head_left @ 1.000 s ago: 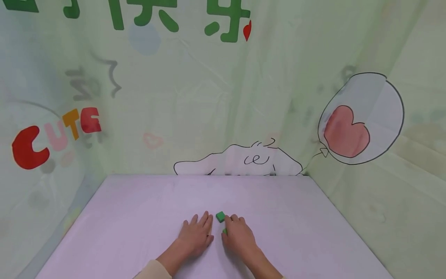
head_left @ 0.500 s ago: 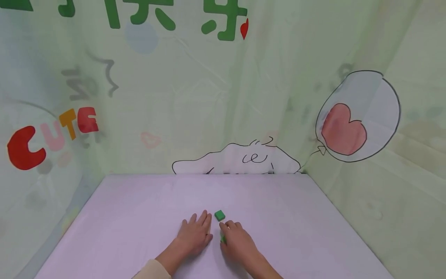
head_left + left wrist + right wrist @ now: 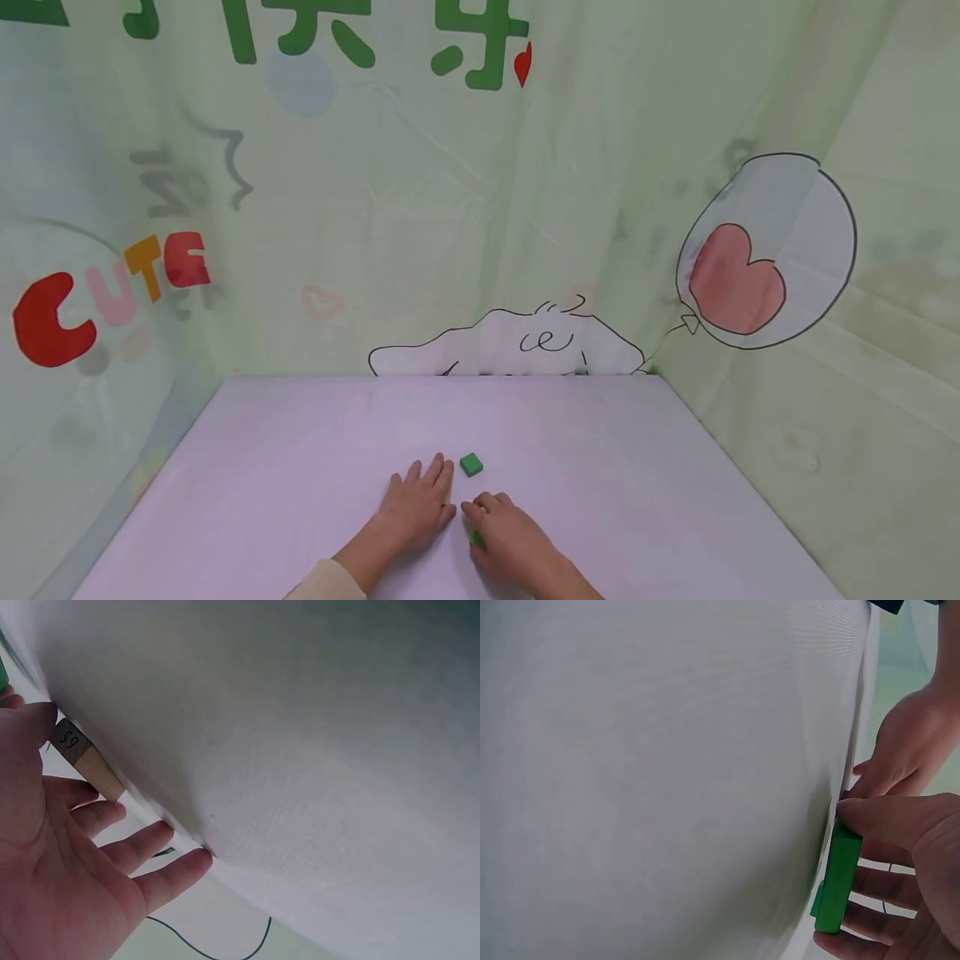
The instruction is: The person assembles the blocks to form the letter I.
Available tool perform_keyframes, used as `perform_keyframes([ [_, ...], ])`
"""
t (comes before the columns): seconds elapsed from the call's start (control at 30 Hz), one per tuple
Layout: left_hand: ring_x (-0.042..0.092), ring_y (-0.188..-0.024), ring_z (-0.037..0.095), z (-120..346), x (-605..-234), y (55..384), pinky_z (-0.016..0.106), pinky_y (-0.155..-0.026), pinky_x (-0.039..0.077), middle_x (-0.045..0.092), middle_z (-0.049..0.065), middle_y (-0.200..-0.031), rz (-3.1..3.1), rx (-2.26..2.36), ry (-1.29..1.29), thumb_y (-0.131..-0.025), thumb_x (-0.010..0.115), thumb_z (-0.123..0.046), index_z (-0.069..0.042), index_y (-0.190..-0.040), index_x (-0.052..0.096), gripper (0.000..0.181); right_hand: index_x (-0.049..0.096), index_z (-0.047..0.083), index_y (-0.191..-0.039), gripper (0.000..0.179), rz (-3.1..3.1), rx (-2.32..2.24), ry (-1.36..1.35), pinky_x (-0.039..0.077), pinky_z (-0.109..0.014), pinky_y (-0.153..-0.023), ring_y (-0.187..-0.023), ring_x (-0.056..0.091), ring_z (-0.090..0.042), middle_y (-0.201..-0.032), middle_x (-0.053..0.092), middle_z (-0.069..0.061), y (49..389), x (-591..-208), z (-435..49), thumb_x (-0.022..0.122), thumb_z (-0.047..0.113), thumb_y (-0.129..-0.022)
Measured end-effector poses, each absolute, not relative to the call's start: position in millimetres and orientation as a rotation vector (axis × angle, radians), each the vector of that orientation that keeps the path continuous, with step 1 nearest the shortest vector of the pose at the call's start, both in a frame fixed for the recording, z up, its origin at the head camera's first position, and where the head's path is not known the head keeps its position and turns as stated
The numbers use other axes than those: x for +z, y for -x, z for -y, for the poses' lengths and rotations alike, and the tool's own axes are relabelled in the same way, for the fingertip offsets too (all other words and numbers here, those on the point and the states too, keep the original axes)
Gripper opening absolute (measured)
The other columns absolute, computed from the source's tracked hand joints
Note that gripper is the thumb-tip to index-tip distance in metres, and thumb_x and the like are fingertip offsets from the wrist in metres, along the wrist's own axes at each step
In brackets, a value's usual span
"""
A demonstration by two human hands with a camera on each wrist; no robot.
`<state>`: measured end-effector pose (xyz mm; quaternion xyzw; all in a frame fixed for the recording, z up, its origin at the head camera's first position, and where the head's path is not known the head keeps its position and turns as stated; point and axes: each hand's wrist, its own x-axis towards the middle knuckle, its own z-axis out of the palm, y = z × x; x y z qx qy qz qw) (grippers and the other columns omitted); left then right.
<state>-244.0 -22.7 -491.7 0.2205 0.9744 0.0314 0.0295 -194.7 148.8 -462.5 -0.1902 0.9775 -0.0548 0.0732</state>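
Note:
My left hand (image 3: 415, 508) rests on the table with its fingers spread and fairly straight. In the left wrist view, a wooden block (image 3: 96, 766) marked "65" on its end lies against that hand, between the thumb and fingers. Close by on the right, my right hand (image 3: 512, 537) holds a green block (image 3: 840, 874) between thumb and fingers; only a bit of this block shows in the head view. Another green block (image 3: 471, 464) sits on the table just ahead of both hands, apart from them.
The pale lilac tabletop (image 3: 600, 450) extends around the hands. A printed curtain (image 3: 420, 192) with a balloon drawing (image 3: 765, 250) rises along its back and sides.
The right hand has drawn back toward the person with its green block, leaving a wider gap to the other green block. My left hand stays in place.

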Motion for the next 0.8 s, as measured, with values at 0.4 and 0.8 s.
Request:
perform_keyframes([
  [0.4, 0.044, -0.147, 0.04, 22, -491, 244, 0.064, -0.11, 0.043, 0.039, 0.01, -0.166, -3.007, 0.083, -0.683, -0.106, 0.051, -0.048, -0.012, -0.16, 0.038, 0.067, 0.068, 0.013, -0.132, 0.045, -2.952, -0.152, 0.751, 0.055, -0.036, -0.098, -0.11, 0.062, -0.018, -0.122, 0.068, 0.0, 184, -461, -155, 0.079, 0.028, -0.091],
  [0.8, 0.044, -0.147, 0.041, 23, -490, 244, 0.064, -0.111, 0.042, 0.038, 0.01, -0.166, -2.99, 0.101, -0.674, -0.105, 0.052, -0.048, -0.012, -0.16, 0.038, 0.067, 0.067, 0.021, -0.134, 0.045, -2.851, -0.182, 0.732, 0.053, -0.035, -0.102, -0.116, 0.061, -0.014, -0.128, 0.067, 0.006, 180, -464, -153, 0.079, 0.028, -0.091],
])
